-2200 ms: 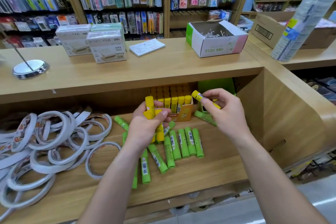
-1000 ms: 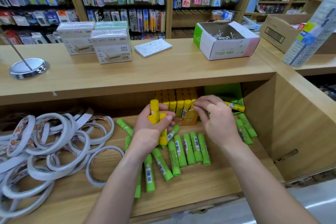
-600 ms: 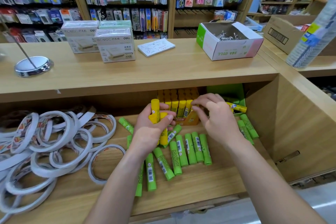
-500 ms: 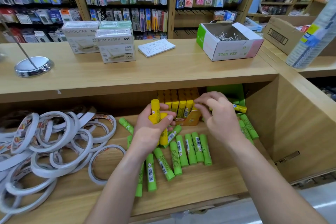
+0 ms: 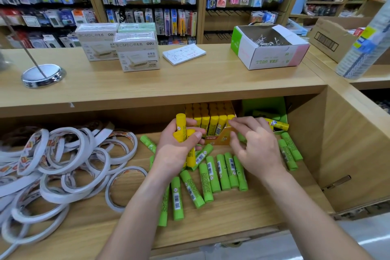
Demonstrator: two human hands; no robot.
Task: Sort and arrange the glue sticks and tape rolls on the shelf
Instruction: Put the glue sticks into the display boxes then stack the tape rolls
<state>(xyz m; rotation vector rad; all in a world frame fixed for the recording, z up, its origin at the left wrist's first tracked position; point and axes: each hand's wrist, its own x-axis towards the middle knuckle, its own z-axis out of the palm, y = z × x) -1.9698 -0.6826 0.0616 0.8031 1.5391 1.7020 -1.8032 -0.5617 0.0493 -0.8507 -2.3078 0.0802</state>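
Note:
My left hand (image 5: 176, 154) grips a few yellow glue sticks (image 5: 181, 125), held upright over the lower shelf (image 5: 242, 213). My right hand (image 5: 256, 148) hovers at the front of an orange box (image 5: 219, 140) filled with upright yellow glue sticks (image 5: 213, 119); its fingers are loosely spread and hold nothing. Several green glue sticks (image 5: 221, 170) lie scattered on the shelf below both hands, with more green sticks (image 5: 290, 152) to the right. One yellow stick (image 5: 277, 124) rests across the rim of a green box (image 5: 263, 106). White tape rolls (image 5: 63, 164) are heaped at the left.
The counter top (image 5: 190, 84) overhangs the shelf and carries two hole-punch boxes (image 5: 137, 51), a notepad (image 5: 183, 54), an open box of clips (image 5: 269, 48) and a chrome stand (image 5: 43, 75). A wooden side panel (image 5: 348, 143) closes the shelf on the right.
My right hand carried a yellow stick to the right and left it on the green box's rim; its fingers then worked at the orange box and now spread. The left hand stayed put.

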